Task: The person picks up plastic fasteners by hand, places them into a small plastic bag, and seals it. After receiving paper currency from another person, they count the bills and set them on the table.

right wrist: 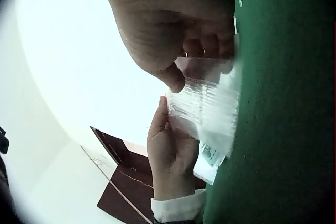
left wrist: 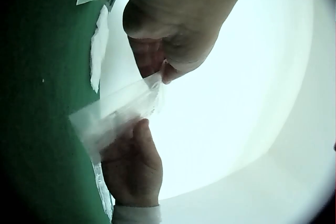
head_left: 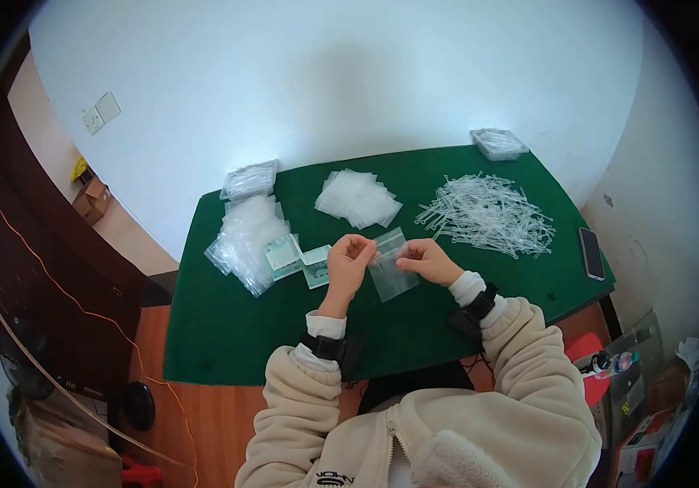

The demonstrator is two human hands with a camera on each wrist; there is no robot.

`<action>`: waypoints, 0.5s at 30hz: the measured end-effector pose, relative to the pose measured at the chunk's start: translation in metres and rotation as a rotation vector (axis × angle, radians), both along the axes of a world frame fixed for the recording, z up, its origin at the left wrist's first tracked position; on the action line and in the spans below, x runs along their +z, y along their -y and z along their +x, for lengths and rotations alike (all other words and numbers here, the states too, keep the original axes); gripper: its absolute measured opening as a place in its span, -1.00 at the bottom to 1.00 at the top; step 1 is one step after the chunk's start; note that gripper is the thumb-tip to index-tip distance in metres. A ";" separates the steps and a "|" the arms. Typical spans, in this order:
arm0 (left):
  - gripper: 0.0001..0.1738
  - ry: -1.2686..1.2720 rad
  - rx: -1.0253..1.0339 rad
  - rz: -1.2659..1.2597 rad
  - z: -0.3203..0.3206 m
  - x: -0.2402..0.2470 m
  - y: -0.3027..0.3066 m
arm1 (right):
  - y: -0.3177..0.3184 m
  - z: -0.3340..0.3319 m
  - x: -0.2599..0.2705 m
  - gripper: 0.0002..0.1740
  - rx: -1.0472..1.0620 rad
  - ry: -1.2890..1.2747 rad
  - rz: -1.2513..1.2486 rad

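A clear plastic bag (head_left: 394, 281) hangs between both hands near the middle of the green table. My left hand (head_left: 348, 268) pinches its upper left edge between thumb and fingers. On its right side, my right hand (head_left: 432, 262) pinches the bag by the edge. In the right wrist view thin white sticks (right wrist: 202, 103) lie side by side inside the bag, with the right thumb and curled fingers (right wrist: 210, 45) around its side. The left wrist view shows the bag (left wrist: 113, 113) stretched from one hand to the other.
Green printed cards (head_left: 283, 254) lie left of the left hand, beside a pile of clear bags (head_left: 248, 236). More bags (head_left: 358, 198) lie behind the hands. Clear sticks (head_left: 492, 215) are heaped at right; a phone (head_left: 591, 253) lies by the right edge. Two filled packs stand at the back.
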State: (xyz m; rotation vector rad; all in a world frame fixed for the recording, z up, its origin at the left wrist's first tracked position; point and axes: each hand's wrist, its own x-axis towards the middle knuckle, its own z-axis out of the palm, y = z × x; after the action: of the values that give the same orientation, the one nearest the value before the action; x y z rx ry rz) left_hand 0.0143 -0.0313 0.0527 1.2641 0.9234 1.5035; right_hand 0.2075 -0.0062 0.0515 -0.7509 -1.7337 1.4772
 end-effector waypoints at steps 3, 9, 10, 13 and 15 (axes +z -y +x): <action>-0.87 0.021 -0.023 -0.081 0.000 -0.001 0.001 | -0.003 -0.001 -0.008 -0.87 -0.003 -0.027 -0.072; -0.79 -0.440 -0.153 -0.186 -0.001 -0.002 0.001 | 0.007 -0.004 -0.010 -0.85 0.038 0.032 0.033; -0.79 -0.444 -0.150 -0.193 -0.002 -0.005 0.000 | 0.008 -0.005 -0.010 -0.84 0.051 0.057 0.088; -0.75 -0.466 -0.004 -0.040 -0.002 -0.013 -0.005 | 0.003 0.002 -0.010 -0.80 -0.017 0.109 0.077; -0.74 -0.391 0.000 -0.063 -0.001 -0.015 -0.005 | 0.000 0.005 -0.010 -0.78 -0.056 0.133 0.074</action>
State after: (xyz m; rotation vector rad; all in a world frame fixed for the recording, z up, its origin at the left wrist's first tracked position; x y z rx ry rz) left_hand 0.0131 -0.0260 0.0372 1.5408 1.2104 1.2366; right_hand 0.2126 -0.0057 0.0416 -0.8681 -1.8405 1.3451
